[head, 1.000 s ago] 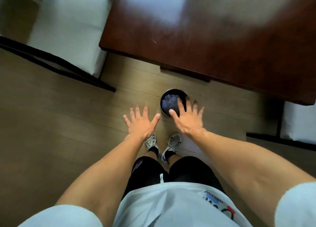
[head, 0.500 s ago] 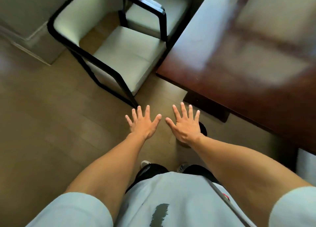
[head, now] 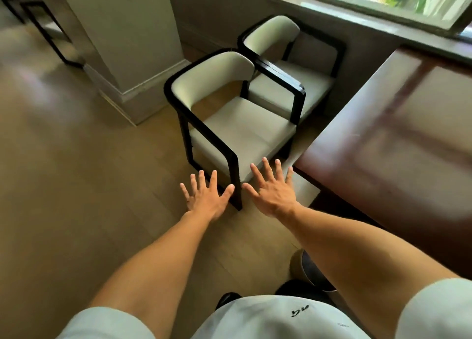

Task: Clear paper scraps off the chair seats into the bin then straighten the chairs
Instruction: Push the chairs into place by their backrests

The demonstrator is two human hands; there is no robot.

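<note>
Both hands spread flat, holding nothing: left hand (head: 204,198), right hand (head: 272,190). Chair (head: 237,124) just ahead, beside table (head: 383,139). Seat looks scrap-free, though blurred. Frame probably rigid, heavyish; grip armrests.

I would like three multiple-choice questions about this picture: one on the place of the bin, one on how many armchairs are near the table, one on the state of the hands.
1. Where is the bin?
A. on the table
B. on the floor under the right forearm
C. on a chair seat

2. How many armchairs stand beside the table?
A. two
B. one
C. four

3. How are the hands?
A. both grip paper
B. one holds the bin
C. both open, holding nothing

Answers: 1 B, its rim shows low beneath the arm. 2 A, near armchair and far armchair. 3 C, left hand and right hand have spread fingers.
</note>
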